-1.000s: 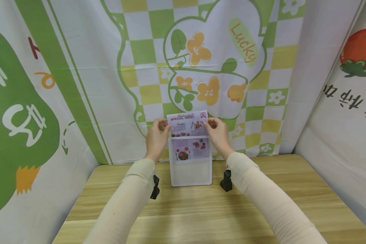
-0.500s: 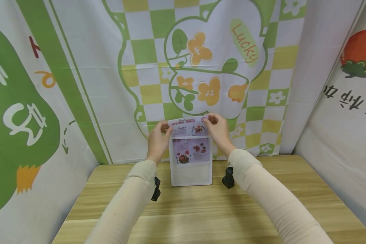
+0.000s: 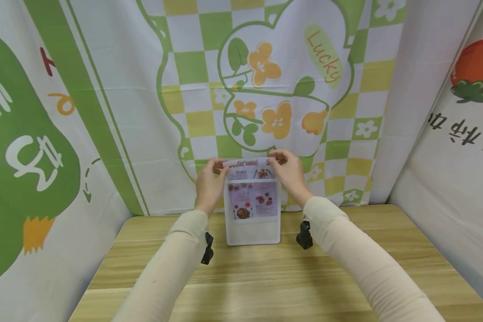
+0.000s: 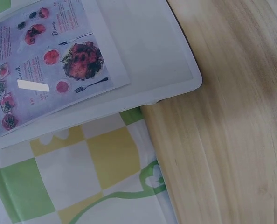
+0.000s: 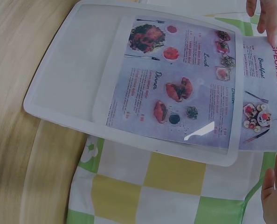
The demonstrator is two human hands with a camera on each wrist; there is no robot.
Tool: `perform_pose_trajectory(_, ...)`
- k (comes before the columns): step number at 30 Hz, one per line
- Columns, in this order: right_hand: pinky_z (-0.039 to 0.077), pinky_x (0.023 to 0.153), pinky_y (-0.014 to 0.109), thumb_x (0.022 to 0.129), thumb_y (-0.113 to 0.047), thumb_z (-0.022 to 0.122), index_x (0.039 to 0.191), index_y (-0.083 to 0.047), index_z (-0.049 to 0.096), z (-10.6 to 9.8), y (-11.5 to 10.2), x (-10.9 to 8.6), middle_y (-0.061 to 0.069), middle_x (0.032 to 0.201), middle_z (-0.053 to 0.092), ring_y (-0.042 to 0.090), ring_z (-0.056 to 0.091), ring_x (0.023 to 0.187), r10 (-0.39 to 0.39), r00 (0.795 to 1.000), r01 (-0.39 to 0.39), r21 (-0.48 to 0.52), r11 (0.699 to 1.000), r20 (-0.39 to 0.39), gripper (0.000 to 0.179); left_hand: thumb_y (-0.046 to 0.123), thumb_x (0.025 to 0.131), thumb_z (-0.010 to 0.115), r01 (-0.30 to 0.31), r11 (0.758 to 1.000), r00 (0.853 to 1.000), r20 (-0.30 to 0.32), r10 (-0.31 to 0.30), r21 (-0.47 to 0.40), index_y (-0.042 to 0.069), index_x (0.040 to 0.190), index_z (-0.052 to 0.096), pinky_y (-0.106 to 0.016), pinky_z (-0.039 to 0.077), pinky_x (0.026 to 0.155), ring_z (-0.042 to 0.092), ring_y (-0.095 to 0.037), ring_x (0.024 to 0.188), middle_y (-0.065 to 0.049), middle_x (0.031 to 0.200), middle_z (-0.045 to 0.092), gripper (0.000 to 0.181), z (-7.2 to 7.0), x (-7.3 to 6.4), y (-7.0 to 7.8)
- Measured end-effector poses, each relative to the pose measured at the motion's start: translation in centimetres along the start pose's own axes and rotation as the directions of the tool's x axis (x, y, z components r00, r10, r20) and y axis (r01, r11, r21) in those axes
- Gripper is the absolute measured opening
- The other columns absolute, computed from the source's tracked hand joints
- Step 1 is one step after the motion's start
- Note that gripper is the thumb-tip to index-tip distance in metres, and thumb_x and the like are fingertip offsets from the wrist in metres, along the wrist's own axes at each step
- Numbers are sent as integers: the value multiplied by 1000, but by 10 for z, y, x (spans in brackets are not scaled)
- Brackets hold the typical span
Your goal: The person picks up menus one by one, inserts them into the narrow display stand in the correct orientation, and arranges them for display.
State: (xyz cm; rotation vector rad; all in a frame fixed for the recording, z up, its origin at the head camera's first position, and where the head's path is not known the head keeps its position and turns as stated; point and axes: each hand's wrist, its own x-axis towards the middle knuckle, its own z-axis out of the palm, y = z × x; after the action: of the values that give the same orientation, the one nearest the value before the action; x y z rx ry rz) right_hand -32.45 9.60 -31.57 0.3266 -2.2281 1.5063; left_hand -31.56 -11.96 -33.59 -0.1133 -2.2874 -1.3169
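A white-framed display stand (image 3: 253, 233) with a clear front stands upright on the table. A printed menu sheet (image 3: 247, 172) headed "SPECIAL MENU" is partly inside it, its top sticking out above the frame. At the sheet's upper left corner my left hand (image 3: 210, 184) pinches the paper between thumb and fingers. My right hand (image 3: 290, 175) pinches the upper right corner. In the right wrist view the sheet's lower edge lies partway down the white frame (image 5: 64, 70), with blank panel below it. The left wrist view shows the sheet (image 4: 50, 60) behind the clear cover.
The stand is on a wood-grain table (image 3: 257, 281), near its back edge. Behind hangs a green and yellow checked cloth (image 3: 201, 89) with printed flowers. Printed cloth also walls the left and right sides. A black camera mount (image 3: 304, 235) sits at the right wrist.
The menu sheet has slid down into the stand, so less of it shows above the frame. Both hands keep their grip on its top corners. The stand stays in place.
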Motion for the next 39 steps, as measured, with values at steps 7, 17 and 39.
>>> perform_pose_trajectory(7, 48, 77, 31, 97, -9, 64, 113, -2, 69, 1, 3, -3, 12, 99, 67, 22, 57, 90, 10, 999, -8, -41, 999, 41, 18, 17, 96, 66, -6, 1000, 1000, -9, 6, 7, 13, 120, 64, -39, 50, 78, 62, -21, 98, -5, 110, 69, 25, 1, -2, -4)
perform_pose_trajectory(17, 49, 76, 32, 96, -7, 64, 109, -1, 70, 3, 21, -10, 13, 101, 69, 23, 58, 89, 40, 998, -38, -45, 998, 41, 16, 24, 96, 67, 21, 998, 999, 27, -23, 60, 14, 111, 70, -35, 49, 73, 61, -19, 94, -1, 105, 71, 18, 4, -8, -11)
perform_pose_trajectory(39, 48, 77, 34, 95, -13, 68, 107, -2, 72, 4, 40, -19, 13, 105, 69, 25, 58, 92, 97, 991, -85, -130, 988, 88, 17, 32, 96, 66, 45, 978, 995, 82, -63, 204, 19, 109, 73, -41, 49, 77, 60, -20, 102, -1, 118, 67, 20, 2, -14, -23)
